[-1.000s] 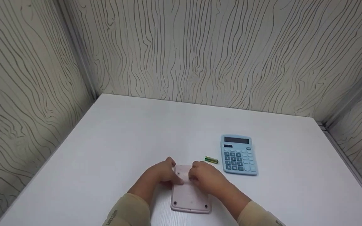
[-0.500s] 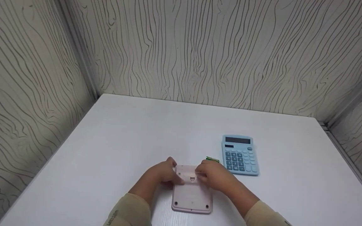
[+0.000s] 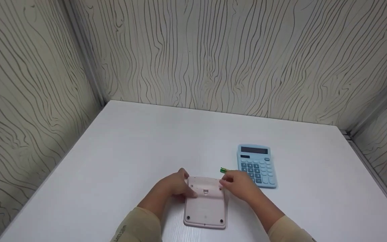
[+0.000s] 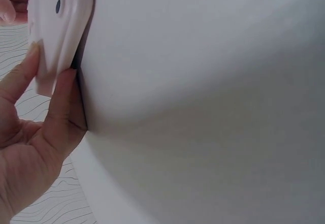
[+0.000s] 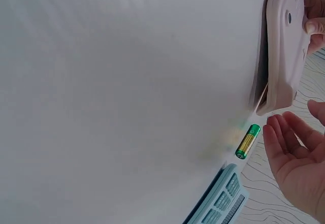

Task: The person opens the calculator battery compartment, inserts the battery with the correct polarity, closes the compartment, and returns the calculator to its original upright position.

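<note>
A pale pink calculator [image 3: 205,208] lies face down, showing its back with dark feet and a small latch-like recess near the middle. My left hand [image 3: 176,184] grips its upper left side, thumb on the back; the left wrist view shows fingers [image 4: 63,94] at the lower edge. My right hand [image 3: 242,185] is at the upper right corner, fingertips beside the edge. In the right wrist view its fingers [image 5: 294,137] are loosely bent, the thumb apart, with nothing between them. A green and gold battery [image 5: 248,141] lies on the table just beyond these fingers.
A light blue calculator [image 3: 255,161] lies face up to the right of the battery, partly behind my right hand in the head view. The white table [image 3: 153,134] meets wood-grain patterned walls [image 3: 193,57] at the back and sides.
My right hand has moved right, from over the pink calculator's back to its upper right corner, uncovering the small recess. It now partly hides the battery. The left hand keeps its place.
</note>
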`<state>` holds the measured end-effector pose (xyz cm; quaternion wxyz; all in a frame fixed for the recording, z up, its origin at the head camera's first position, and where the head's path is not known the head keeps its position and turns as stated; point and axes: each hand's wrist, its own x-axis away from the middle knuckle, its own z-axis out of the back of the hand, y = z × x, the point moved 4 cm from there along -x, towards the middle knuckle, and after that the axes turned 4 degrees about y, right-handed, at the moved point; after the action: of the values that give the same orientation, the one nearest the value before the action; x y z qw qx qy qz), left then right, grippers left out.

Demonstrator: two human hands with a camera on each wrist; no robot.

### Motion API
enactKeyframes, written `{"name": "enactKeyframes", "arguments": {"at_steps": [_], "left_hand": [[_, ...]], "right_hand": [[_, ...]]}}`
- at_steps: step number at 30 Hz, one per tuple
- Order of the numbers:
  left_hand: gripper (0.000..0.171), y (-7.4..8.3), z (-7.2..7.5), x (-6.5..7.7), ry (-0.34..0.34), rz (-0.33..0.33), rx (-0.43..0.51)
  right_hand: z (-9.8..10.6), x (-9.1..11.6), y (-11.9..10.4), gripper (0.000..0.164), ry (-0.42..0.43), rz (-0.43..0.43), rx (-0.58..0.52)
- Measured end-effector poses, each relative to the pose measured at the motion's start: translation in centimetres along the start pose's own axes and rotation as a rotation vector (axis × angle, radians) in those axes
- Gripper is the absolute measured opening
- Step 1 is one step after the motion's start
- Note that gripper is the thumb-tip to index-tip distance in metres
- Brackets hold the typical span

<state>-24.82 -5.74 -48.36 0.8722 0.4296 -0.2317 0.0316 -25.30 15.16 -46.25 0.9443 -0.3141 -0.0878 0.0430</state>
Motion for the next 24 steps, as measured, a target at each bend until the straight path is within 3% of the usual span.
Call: {"name": "enactKeyframes", "arguments": {"at_steps": [7, 15, 24], "left_hand": [[0.069, 0.0, 0.0, 0.0, 0.006, -0.003, -0.008], [0.072, 0.0, 0.2, 0.1, 0.021, -0.008, -0.040], [0.073, -0.1, 0.1, 0.1, 0.034, 0.014, -0.027]], "right_hand": [[0.0, 0.1, 1.5, 0.016, -0.012, -0.129, -0.139], [-1.1, 0.2, 2.4, 0.023, -0.080, -0.189, -0.287], [-1.6, 0.4, 2.3, 0.026, -0.109, -0.215, -0.370]]}}
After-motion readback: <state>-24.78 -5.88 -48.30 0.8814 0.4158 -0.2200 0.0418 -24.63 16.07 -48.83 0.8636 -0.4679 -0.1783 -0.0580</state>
